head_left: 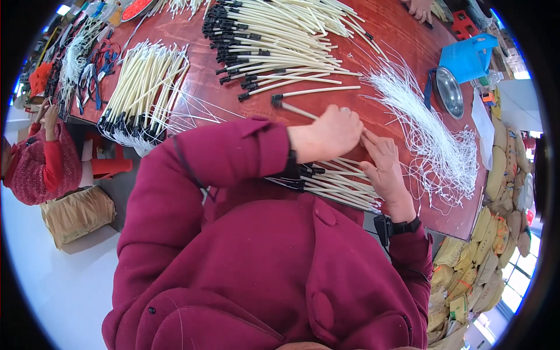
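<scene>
— What's the left hand [328,133] doing from where you stand?

— It's curled into a loose fist over the red-brown table [198,87], fingers pressed together around a cream tube with a black tip [291,108]. The tube sticks out toward the person's left, its black end pointing away from the hand and hanging just above the tabletop.

— And the right hand [385,169]?

— It rests beside the left one, touching it at the fingertips. The fingers lie close together and fairly flat, over the near bundle of tubes [338,184]. Whether they pinch anything, I can't tell; the left hand covers the tips.

— Where does that bundle lie?

— At the table's near edge, right against the person's dark red coat [262,256], black ends toward the left sleeve. A black watch [402,226] sits on the right wrist.

— What else is spread out?

— A big fan of the same cream tubes [280,41] farther up the table, black caps stacked on one side. Another tight bundle [143,93] lies near the left edge, black ends hanging toward the floor side. To the right there's a heap of thin white strings [434,134], with a round metal lid [450,92] and a blue plastic bag [469,55] beyond it.

— Anyone else around?

— A person in a red knit top [38,166] sits on the left, and another hand [419,9] shows at the far edge.
</scene>
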Demonstrator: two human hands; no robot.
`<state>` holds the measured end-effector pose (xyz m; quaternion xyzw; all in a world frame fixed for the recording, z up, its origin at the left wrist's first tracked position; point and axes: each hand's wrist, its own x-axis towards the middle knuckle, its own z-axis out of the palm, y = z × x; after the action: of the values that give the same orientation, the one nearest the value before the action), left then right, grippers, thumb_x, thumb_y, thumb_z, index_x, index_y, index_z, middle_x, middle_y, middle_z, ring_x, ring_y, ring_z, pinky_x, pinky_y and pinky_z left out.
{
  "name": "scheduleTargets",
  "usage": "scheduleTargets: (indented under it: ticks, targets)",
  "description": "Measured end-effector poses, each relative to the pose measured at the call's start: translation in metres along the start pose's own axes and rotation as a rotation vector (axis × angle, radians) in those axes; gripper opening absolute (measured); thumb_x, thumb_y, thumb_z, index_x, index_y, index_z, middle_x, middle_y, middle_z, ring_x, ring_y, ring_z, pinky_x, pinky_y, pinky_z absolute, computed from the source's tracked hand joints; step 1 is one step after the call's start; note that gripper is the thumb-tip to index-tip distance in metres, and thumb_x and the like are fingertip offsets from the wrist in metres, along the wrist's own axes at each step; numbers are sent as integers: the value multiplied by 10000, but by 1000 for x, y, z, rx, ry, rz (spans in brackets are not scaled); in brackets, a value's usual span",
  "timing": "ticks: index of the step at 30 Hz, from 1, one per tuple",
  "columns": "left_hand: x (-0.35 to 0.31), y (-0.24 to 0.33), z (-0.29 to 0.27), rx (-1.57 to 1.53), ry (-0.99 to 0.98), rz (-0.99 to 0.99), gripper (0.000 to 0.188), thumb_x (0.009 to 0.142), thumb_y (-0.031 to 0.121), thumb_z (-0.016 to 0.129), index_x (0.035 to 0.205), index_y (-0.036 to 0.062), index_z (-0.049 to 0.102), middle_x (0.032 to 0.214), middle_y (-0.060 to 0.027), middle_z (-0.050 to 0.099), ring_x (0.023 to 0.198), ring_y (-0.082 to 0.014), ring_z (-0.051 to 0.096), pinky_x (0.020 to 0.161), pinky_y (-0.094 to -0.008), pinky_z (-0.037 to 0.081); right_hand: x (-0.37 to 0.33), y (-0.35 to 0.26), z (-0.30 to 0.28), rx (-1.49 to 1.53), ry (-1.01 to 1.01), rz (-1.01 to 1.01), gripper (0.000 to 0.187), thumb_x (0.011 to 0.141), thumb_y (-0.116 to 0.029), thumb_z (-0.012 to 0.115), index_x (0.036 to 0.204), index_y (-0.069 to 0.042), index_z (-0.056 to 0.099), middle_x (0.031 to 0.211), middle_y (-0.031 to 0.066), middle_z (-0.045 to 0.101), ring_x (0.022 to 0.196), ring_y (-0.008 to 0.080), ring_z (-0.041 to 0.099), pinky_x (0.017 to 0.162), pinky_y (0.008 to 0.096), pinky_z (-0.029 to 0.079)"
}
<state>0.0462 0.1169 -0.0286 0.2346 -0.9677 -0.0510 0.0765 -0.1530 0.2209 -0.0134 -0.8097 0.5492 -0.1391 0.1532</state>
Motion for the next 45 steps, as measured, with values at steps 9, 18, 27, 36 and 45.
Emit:
scheduleTargets:
  ticks: [9, 18, 27, 36, 45]
  targets:
    - [-32, -31, -35, -119, 88, -72, 196, 869, 185, 667, 1024, 67, 646, 999, -112, 641, 974, -308, 646, 795, -432, 521, -5, -2, -2, -20, 148, 28, 676, 918, -399, 680, 1460, -31, 515, 1528, 164, 465, 1294, 372, 473, 1094, 468, 377]
    - [-71, -58, -31, -206, 124, -141, 226, 853, 163, 731, 1029, 65, 631, 1017, -105, 618, 985, -319, 620, 846, -427, 500, 7, -7, -7, -61, 100, 14, 602, 867, -205, 744, 1424, -55, 571, 1482, 148, 524, 1276, 359, 501, 1099, 453, 391]
    - [-25, -26, -7, -216, 140, 50, 210, 869, 148, 699, 1025, 54, 594, 1024, -111, 600, 974, -316, 624, 840, -435, 503, 7, 7, -12, -80, 90, 38, 581, 864, -108, 718, 1423, -59, 571, 1460, 140, 541, 1264, 345, 516, 1092, 438, 408]
    - [6, -11, 11, -171, 76, 114, 106, 929, 98, 568, 1005, 25, 569, 1007, -134, 614, 959, -338, 638, 757, -435, 525, 3, 8, -13, -78, 164, 50, 661, 830, -74, 735, 1456, -43, 525, 1452, 137, 548, 1266, 340, 516, 1102, 442, 399]
    - [-3, -22, -5, -589, 124, 116, 121, 951, 133, 592, 1031, 46, 564, 940, -151, 644, 929, -350, 662, 768, -440, 535, 13, 6, -4, -46, 250, -35, 378, 807, -151, 770, 1164, -50, 696, 1260, 99, 657, 1111, 309, 565, 978, 428, 432]
